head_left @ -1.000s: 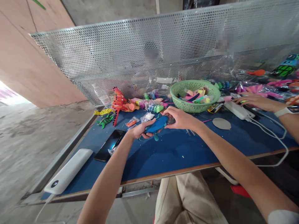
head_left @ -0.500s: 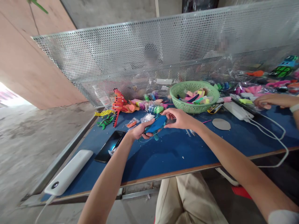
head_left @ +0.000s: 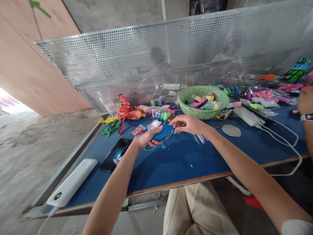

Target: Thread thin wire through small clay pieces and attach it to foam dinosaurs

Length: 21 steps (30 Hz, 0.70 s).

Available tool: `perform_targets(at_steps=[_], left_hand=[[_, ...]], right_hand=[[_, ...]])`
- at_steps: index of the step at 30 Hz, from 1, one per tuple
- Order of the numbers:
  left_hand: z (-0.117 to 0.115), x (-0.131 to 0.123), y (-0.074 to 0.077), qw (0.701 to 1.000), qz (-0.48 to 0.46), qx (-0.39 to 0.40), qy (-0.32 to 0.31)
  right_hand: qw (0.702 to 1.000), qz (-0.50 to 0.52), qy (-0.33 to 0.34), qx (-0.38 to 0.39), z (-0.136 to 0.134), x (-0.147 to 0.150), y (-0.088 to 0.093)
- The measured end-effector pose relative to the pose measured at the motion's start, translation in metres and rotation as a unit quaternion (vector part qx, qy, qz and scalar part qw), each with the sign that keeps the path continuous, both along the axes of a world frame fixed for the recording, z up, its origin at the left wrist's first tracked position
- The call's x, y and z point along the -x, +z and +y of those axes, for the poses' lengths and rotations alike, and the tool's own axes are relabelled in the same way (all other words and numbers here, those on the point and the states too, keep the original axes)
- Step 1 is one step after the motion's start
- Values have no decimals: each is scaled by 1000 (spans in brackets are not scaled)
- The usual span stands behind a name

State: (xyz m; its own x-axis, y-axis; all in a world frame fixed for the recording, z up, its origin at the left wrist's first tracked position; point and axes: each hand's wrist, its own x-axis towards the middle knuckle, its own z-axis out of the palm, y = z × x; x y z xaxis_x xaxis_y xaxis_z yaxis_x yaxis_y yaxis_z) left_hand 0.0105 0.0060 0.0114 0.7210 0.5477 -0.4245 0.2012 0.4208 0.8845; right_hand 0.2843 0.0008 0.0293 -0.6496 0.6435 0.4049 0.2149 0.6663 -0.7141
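Nearly nothing on the left had moved: the white power bank (head_left: pixel 72 182) and the dark phone (head_left: pixel 114 154) lay on the blue table (head_left: pixel 183 160) as they had 1 second before. The left hand (head_left: pixel 146 138) stayed curled round the blue foam piece (head_left: pixel 163 132), held just above the tabletop (a thin pale thread seemed to loop beneath it). The right hand (head_left: pixel 189 124) had changed most: from lying over the piece, its fingers had drawn up and pinched together on the upper tip, so the 2 hands were probably working that end. Past the green basket (head_left: pixel 200 114), a co-worker's hand (head_left: pixel 304 102) had pulled back to the far right edge
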Motion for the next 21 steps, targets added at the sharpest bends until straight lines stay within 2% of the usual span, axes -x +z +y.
perform_targets(at_steps=[4, 9, 14, 21], left_hand=[[-2, -1, 2, 1000, 3, -6, -6], [-8, -3, 8, 1000, 21, 2, 4], [-16, -4, 17, 999, 36, 9, 31], [-18, -4, 18, 998, 51, 31, 31]], right_hand=[[999, 27, 15, 24, -5, 0, 5], [1000, 23, 21, 0, -8, 0, 9], [999, 29, 14, -24, -2, 0, 3], [999, 36, 8, -25, 1, 4, -3]])
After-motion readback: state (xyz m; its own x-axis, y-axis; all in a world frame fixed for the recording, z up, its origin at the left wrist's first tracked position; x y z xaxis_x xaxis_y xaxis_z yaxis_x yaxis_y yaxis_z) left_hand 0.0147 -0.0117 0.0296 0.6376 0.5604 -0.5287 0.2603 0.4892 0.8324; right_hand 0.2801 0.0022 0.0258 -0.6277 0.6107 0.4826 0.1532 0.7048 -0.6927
